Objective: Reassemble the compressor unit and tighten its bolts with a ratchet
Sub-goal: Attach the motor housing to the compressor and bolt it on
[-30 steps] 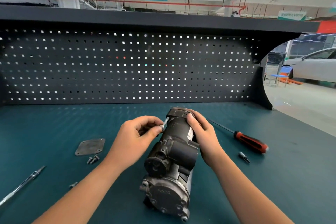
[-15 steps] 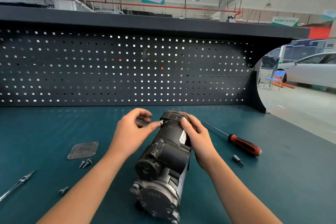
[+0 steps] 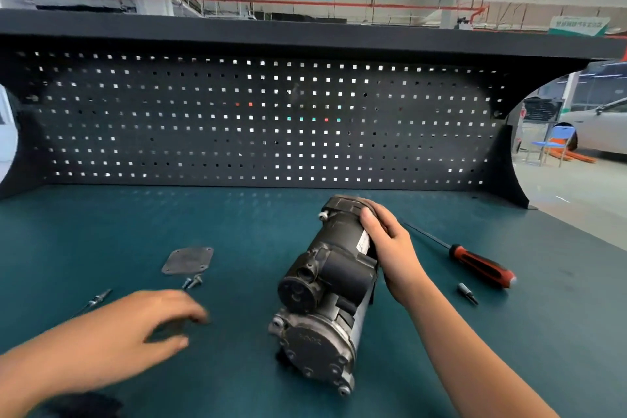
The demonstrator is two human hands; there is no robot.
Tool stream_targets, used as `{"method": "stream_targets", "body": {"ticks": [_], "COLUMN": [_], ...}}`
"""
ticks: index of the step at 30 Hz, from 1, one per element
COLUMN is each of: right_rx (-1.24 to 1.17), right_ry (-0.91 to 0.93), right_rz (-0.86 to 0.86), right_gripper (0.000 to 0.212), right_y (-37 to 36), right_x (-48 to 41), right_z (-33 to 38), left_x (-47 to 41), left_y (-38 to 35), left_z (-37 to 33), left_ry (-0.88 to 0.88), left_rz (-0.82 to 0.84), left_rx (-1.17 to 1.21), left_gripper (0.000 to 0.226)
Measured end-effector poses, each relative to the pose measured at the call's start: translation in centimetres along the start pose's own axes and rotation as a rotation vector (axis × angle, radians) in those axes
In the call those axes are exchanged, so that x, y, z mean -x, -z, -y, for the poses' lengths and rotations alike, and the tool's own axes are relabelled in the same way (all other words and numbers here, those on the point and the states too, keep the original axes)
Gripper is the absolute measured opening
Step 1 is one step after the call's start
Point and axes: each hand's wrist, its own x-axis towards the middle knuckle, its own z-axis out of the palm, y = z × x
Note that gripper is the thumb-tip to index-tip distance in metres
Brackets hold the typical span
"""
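Now left hand (image 3: 135, 332) nearest, blurred, fingers spread, holding nothing I can see, low over table (image 3: 101, 220), probably reaching for loose bolts (image 3: 192, 282) beside cover plate (image 3: 187, 260). Compressor (image 3: 325, 288) lies on side mid-table; right hand (image 3: 390, 248) wrapped on far end, keeping it from rolling. Screwdriver (image 3: 481, 265) and bit (image 3: 467, 292) well right. Open room left; pegboard (image 3: 237, 119) closes back.

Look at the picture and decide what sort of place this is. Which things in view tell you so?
Most likely a vehicle repair or training workshop. A black perforated metal tool board backs a teal-topped workbench, a white car stands on the open floor beyond, and a red-handled screwdriver lies by a dark metal compressor unit.
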Motion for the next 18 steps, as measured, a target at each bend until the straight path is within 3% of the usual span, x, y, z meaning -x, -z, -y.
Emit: {"method": "stream_targets", "body": {"ticks": [2, 4, 8, 13, 14, 16, 18], "right_rx": [-0.014, -0.011, -0.01, 0.003, 0.004, -0.001, 0.005], "right_ry": [-0.001, 0.002, -0.001, -0.005, -0.007, -0.014, -0.01], "right_rz": [-0.003, -0.006, -0.001, -0.014, -0.017, -0.014, -0.008], "right_gripper": [0.019, 0.017, 0.014, 0.019, 0.019, 0.02, 0.02], "right_y": [0.0, -0.1, -0.1, -0.1, -0.2, -0.1, -0.1], "right_x": [-0.1, -0.1, 0.0, 0.2, 0.3, 0.3, 0.5], "right_z": [-0.1, -0.2, -0.1, 0.2, 0.3, 0.5, 0.6], "left_x": [5.5, 10.6, 16.7, 15.3, 14.3, 12.0, 9.7], "left_y": [-0.5, -1.4, -1.9, -1.3, -1.1, -0.7, -0.5], "left_z": [3.5, 6.9, 9.2, 7.7, 7.7, 7.4, 7.3], "left_ry": [0.098, 0.264, 0.555, 0.417, 0.395, 0.478, 0.521], "left_rz": [-0.078, -0.147, -0.129, -0.206, -0.174, 0.069, 0.142], "left_rx": [-0.187, -0.216, -0.103, -0.181, -0.223, -0.327, -0.399], "left_gripper": [0.094, 0.124, 0.122, 0.099, 0.091, 0.065, 0.029]}}
